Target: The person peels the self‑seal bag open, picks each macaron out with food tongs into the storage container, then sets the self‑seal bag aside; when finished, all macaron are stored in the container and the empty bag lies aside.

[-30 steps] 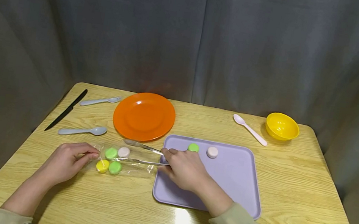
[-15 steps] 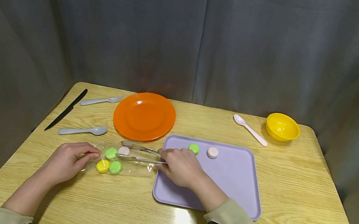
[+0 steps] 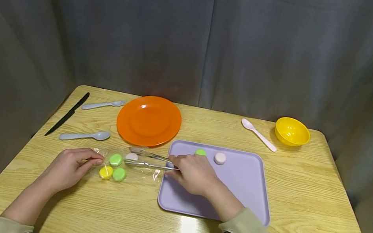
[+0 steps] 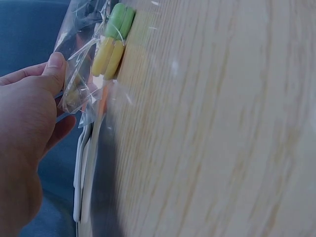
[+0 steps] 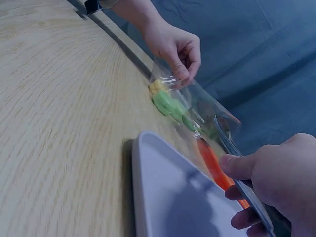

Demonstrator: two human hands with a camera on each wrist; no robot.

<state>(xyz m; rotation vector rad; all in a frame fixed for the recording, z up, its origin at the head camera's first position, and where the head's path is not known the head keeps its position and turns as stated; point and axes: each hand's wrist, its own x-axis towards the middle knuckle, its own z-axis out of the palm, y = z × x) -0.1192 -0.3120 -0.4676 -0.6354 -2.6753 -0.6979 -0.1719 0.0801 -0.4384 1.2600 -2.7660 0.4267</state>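
My left hand (image 3: pixel 75 168) pinches the left end of a clear plastic bag (image 3: pixel 144 174) between thumb and fingers. Inside the bag are a yellow macaron (image 3: pixel 106 172), two green macarons (image 3: pixel 115 159) and a pale pink macaron (image 3: pixel 132 157). Metal tongs (image 3: pixel 154 165) reach into the bag's right end, their tips on either side of the pale pink macaron. My right hand (image 3: pixel 194 174) grips them over the left edge of a lilac tray (image 3: pixel 232 194). Toward its back, the tray bears another green macaron (image 3: pixel 201 152) and a pale pink one (image 3: pixel 220 158).
An orange plate (image 3: pixel 149 121) lies behind the bag. To its left are a grey fork (image 3: pixel 103 105), a grey spoon (image 3: pixel 85 135) and a black knife (image 3: pixel 67 114). At the back right are a pink spoon (image 3: pixel 259 135) and a yellow bowl (image 3: pixel 292 131).
The tongs' arms have drawn closer together around the pale pink macaron in the bag. Macaron and tongs have shifted slightly right, while my left hand stays in place on the bag.
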